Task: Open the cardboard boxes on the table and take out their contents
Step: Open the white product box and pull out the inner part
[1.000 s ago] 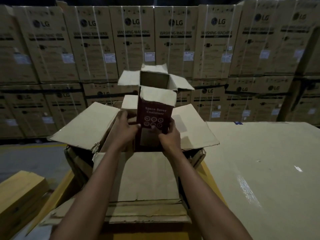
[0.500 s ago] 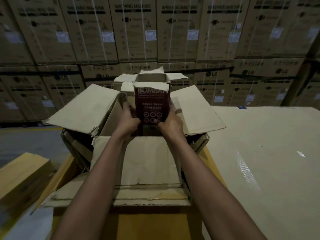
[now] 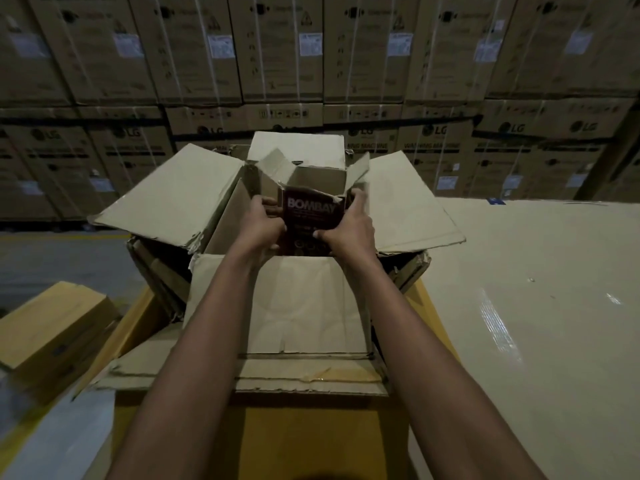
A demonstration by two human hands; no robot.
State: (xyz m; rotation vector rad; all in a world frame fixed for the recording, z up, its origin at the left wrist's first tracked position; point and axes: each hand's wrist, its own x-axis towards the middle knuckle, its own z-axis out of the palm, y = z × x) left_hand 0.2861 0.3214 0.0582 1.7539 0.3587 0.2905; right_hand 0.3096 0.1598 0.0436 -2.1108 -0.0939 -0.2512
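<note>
From the head camera I see the big box (image 3: pixel 277 306) in the middle. It is plain brown corrugated cardboard, its four flaps splayed outward with ragged, creased edges, and the near flap hangs down toward me. In its opening stands a small box (image 3: pixel 311 213), a rectangle of dark maroon printed card with white "BOMBAY" lettering facing me. Its own top flaps stand open, showing bare brown card inside, and its lower part sits below the rim of the big box.

The left hand (image 3: pixel 259 226) grasps the small box's left side, fingers curled round the edge. The right hand (image 3: pixel 349 230) grasps the right side, thumb on the front face and fingers wrapped behind.

Under the big box lies a smooth yellow surface (image 3: pixel 311 427). To the right of the big box spreads a pale surface (image 3: pixel 519 306) with a glossy sheen. To its left sits a blocky yellow carton (image 3: pixel 52 327). Behind it rises a wall of stacked cartons (image 3: pixel 277 46), banded with white straps and carrying paper labels.
</note>
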